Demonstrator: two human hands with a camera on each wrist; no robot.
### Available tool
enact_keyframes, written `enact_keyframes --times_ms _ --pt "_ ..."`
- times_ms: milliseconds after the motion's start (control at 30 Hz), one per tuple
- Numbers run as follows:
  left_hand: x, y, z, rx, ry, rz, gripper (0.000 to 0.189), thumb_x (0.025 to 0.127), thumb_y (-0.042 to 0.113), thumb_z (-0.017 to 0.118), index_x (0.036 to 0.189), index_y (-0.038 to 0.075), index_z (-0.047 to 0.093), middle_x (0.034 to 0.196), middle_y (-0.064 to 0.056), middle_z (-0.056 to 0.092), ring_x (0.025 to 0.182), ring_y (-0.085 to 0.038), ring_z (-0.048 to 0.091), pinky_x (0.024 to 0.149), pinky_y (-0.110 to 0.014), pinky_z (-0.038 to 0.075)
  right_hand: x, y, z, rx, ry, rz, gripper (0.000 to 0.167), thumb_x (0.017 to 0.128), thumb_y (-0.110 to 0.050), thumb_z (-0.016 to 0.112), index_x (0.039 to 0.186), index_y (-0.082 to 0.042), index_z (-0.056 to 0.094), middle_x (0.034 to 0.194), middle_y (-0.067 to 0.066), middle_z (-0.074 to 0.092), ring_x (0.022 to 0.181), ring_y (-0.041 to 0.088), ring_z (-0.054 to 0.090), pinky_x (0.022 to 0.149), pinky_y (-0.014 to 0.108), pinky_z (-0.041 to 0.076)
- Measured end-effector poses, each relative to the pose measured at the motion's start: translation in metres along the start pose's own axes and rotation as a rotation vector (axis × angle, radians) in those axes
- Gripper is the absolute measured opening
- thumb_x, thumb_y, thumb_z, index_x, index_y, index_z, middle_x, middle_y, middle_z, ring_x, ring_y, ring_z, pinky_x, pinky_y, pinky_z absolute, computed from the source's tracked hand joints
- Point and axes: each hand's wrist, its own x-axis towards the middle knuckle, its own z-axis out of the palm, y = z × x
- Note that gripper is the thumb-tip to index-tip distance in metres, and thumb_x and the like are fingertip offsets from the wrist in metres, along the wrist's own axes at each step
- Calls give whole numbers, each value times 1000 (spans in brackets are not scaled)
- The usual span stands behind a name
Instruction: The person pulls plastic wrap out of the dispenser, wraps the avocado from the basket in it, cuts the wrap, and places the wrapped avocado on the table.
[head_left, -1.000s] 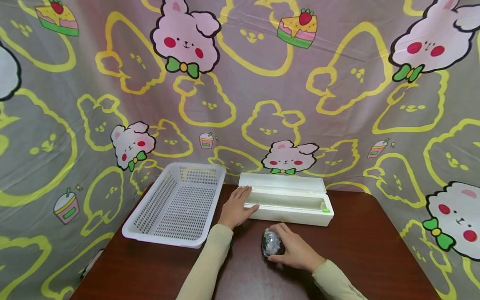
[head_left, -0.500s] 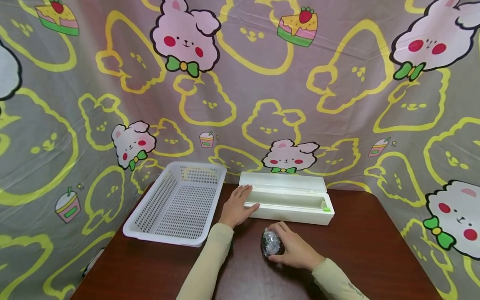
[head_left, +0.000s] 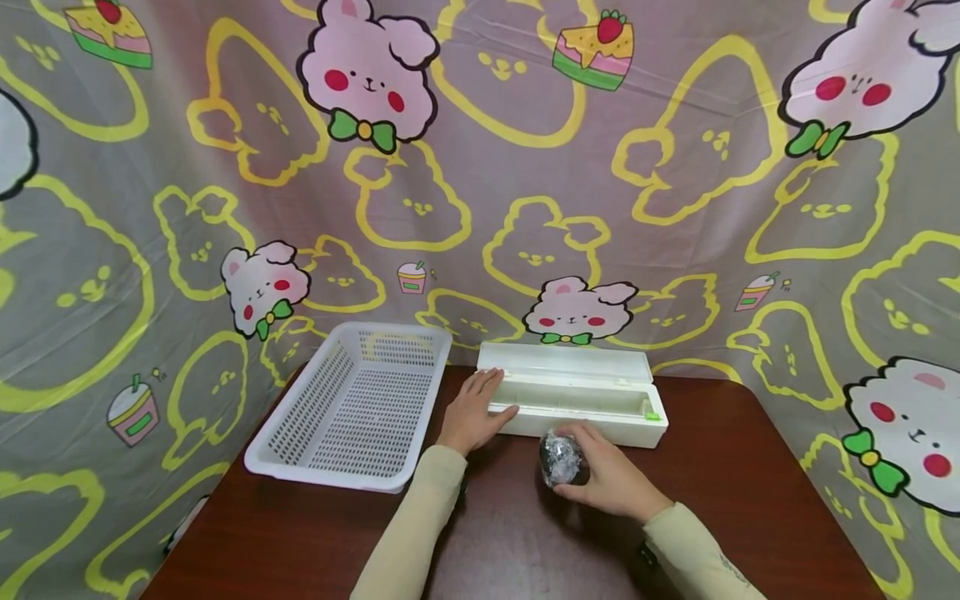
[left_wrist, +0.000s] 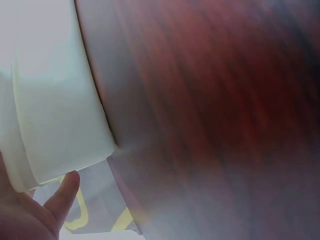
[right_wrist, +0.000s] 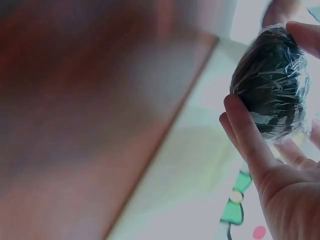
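Note:
My right hand [head_left: 611,472] holds a dark oval thing [head_left: 562,458], shaped like an avocado and wrapped in clear, crinkled film. In the right wrist view, fingers and thumb curl round this wrapped oval [right_wrist: 275,82]. It is in front of the white box [head_left: 585,423], a long narrow one with its lid [head_left: 566,363] raised at the back. My left hand [head_left: 472,414] rests on the box's left end, fingers fairly straight and thumb spread. In the left wrist view, the box's end [left_wrist: 65,115] fills the left side, a fingertip below it.
Left of the box stands a white perforated basket [head_left: 375,417] with nothing seen inside. A small green piece [head_left: 652,416] sits at the box's right end. Everything stands on a dark reddish-brown table [head_left: 510,550]. Patterned cloth [head_left: 465,192] hangs behind and at the sides.
My right hand has moved a little to the right and nearer the box, carrying the wrapped oval. My left hand keeps its place on the box.

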Motion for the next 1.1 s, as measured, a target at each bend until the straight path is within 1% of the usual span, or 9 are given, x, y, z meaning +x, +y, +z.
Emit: enact_keyframes --times_ms 233,467,567,733,900,933,967,1033,1100 --pt "1 1 -1 20 -5 -2 80 98 70 49 164 27 32 169 4 33 158 -21 27 114 -47 47 3 9 -41 54 73 92 79 77 -26 93 141 -14 48 139 7 52 113 22 64 88 39 61" --pt "0 1 -2 0 1 2 79 99 68 50 163 25 35 168 2 35 157 -23 28 114 -47 46 1 30 -75 50 181 135 83 76 -18 94 144 -12 46 135 11 49 117 29 57 83 46 63" --pt "0 0 -2 -3 6 9 79 99 67 51 163 24 35 168 1 36 157 -24 29 114 -47 46 -1 42 -83 21 244 148 85 75 -15 94 145 -10 46 132 15 49 115 32 57 82 52 62" --pt "2 0 -3 -12 22 17 79 99 67 52 163 24 36 167 0 37 156 -24 30 113 -48 47 -6 59 -95 7 297 176 85 79 -15 92 151 -12 47 134 19 46 114 38 56 84 62 58" --pt "3 0 -3 -9 11 6 80 98 69 50 163 26 34 168 2 35 157 -23 28 114 -48 46 -13 75 -104 -23 344 217 81 79 -15 91 150 -12 50 137 21 43 115 38 54 87 65 56" --pt "3 0 -2 -7 7 3 80 98 69 50 163 26 34 168 3 34 157 -22 28 114 -48 46 -14 79 -106 -28 353 229 81 79 -16 91 149 -11 51 137 21 43 115 38 54 87 64 56" --pt "3 0 -1 -5 4 1 80 98 70 49 163 26 33 169 3 34 157 -22 28 114 -48 46 -16 82 -107 -38 363 245 80 79 -17 91 148 -11 51 136 21 44 115 38 54 88 58 59" --pt "2 -1 0 -3 3 -1 80 98 71 49 163 27 33 169 3 34 157 -22 28 114 -48 46 -19 90 -110 -54 384 276 79 79 -20 92 147 -11 52 137 21 44 114 37 55 89 36 61" --pt "1 -1 1 -4 1 -3 80 98 71 49 163 27 33 169 4 34 157 -22 28 114 -48 46 -22 97 -113 -62 403 301 79 79 -22 92 147 -10 53 138 22 45 114 39 56 86 14 52"
